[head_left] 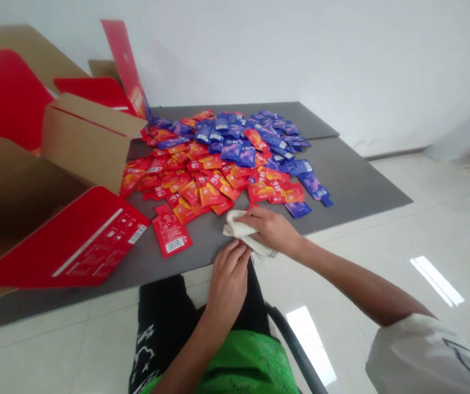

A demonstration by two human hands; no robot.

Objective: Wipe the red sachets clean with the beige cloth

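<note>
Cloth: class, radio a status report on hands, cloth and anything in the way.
Right hand gripping cloth. Left hand at its lower edge, grip unclear. Cloth folded at edge of table; sachets just beyond.

You seem to be in a plain packing room or workroom rather than a home. Your grey table (362, 183) carries a big heap of loose, same-sized sachets, red ones (210, 191) and blue-purple ones (233, 149), beside open printed cardboard packaging (89, 137). Around you are a bare white wall (239, 54) and a glossy pale tiled floor (383, 241), and you wear a green mesh garment (247, 364).
</note>
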